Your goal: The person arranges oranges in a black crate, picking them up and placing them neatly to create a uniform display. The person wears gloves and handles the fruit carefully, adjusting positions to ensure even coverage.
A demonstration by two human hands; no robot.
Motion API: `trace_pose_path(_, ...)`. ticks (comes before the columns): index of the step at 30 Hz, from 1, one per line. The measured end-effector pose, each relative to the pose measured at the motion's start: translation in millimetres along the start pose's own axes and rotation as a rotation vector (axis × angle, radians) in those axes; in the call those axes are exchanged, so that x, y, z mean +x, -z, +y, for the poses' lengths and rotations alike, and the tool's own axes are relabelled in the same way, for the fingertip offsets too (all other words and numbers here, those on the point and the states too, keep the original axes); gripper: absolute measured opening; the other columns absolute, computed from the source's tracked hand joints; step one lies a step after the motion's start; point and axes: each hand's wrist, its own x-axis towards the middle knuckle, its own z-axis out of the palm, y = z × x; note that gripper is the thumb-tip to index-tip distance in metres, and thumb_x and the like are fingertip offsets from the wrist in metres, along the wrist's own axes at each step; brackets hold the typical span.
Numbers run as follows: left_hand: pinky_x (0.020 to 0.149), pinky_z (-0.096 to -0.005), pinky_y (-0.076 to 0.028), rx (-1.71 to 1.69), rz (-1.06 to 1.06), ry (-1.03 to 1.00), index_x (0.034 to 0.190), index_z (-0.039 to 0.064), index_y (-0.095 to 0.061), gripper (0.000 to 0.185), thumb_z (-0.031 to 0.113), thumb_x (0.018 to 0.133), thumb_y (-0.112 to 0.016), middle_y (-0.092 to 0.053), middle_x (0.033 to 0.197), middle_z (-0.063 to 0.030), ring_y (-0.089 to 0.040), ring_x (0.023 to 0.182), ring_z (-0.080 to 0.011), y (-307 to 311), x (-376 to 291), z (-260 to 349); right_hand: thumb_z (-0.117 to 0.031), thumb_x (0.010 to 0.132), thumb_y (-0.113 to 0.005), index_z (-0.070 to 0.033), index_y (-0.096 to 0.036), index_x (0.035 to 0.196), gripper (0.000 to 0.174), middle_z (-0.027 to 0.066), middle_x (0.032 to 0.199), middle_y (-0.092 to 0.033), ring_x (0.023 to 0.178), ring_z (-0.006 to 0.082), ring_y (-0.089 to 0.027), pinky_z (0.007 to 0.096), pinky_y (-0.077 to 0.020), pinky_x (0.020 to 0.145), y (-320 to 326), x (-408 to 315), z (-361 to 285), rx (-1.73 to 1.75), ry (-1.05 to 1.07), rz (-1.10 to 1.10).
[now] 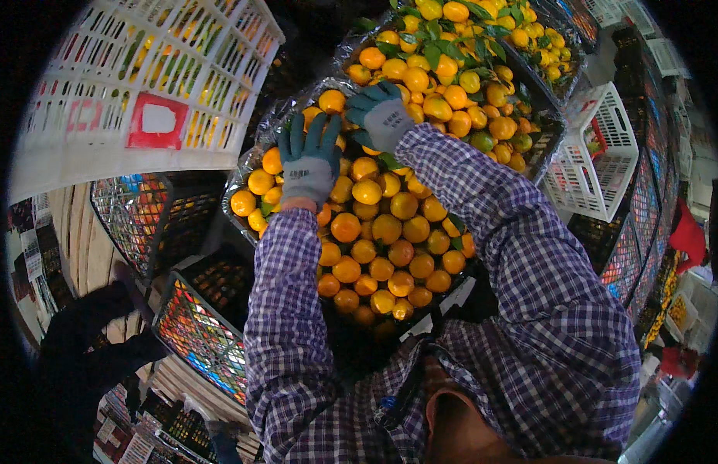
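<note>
Oranges (386, 229) fill a plastic-lined crate (234, 217) in front of me. My left hand (310, 153), in a grey and green work glove, lies palm down over the fruit at the crate's left side, with its fingers spread. At the far edge, my right hand (383, 116), gloved alike, reaches over from the right with bent fingers, near an orange (332, 101). The fruit under both palms is hidden, and I cannot tell whether the right hand grips any. Behind the right hand, a second crate holds more oranges (437, 107) with green leaves (432, 53).
A large white plastic crate (185, 159) stands at the upper left. Mesh-sided black crates (205, 330) stand at the lower left, beside a person in dark clothes (86, 342). A white slotted basket (594, 151) and stacked crates (631, 255) are at the right.
</note>
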Motion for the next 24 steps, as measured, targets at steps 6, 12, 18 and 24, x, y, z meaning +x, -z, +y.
trace_pose_path(6, 0.124, -0.0659, -0.01, 0.107, -0.161, 0.079, 0.155, 0.031, -0.043, 0.057, 0.04, 0.101, -0.057, -0.035, 0.164, 0.003, -0.022, 0.156, -0.0344, -17.6, 1.7, 0.7, -0.051, 0.093, -0.065, -0.015, -0.072, 0.123, 0.047, 0.0124, 0.132, -0.065, 0.118, 0.0384, -0.06, 0.0562, -0.0407, 0.108, 4.8, -3.5, -0.9, 0.039, 0.051, 0.232)
trace_pose_path(12, 0.125, -0.0634, -0.007, 0.093, -0.206, 0.09, 0.162, 0.032, -0.031, 0.077, 0.041, 0.094, -0.066, -0.03, 0.167, -0.0022, -0.017, 0.158, -0.0351, -4.7, 4.3, 4.6, -0.03, 0.089, -0.075, -0.006, -0.074, 0.11, 0.032, 0.0125, 0.112, -0.071, 0.105, 0.0342, -0.065, 0.047, -0.0509, 0.095, 46.1, -38.5, 35.2, 0.441, 0.061, 0.457)
trace_pose_path(18, 0.115, -0.0587, -0.034, -0.05, -0.07, 0.039, 0.146, 0.021, -0.058, 0.058, 0.039, 0.092, -0.07, -0.044, 0.158, -0.0144, -0.038, 0.146, -0.0407, 25.4, 8.1, 18.4, -0.021, 0.089, -0.076, -0.007, -0.075, 0.108, 0.023, 0.0131, 0.109, -0.071, 0.106, 0.0339, -0.066, 0.0435, -0.0536, 0.092, 85.4, -118.2, 30.4, 0.512, -0.082, 0.289)
trace_pose_path(24, 0.098, -0.0503, -0.052, -0.324, -0.441, 0.227, 0.141, 0.01, -0.059, 0.06, 0.029, 0.087, -0.077, -0.062, 0.132, -0.0239, -0.06, 0.122, -0.0428, 19.7, 43.7, 68.6, -0.024, 0.091, -0.076, -0.007, -0.075, 0.117, 0.031, 0.0144, 0.109, -0.071, 0.105, 0.0337, -0.067, 0.0425, -0.0549, 0.09, 77.7, -138.3, 6.2, 0.699, -0.267, 0.14)
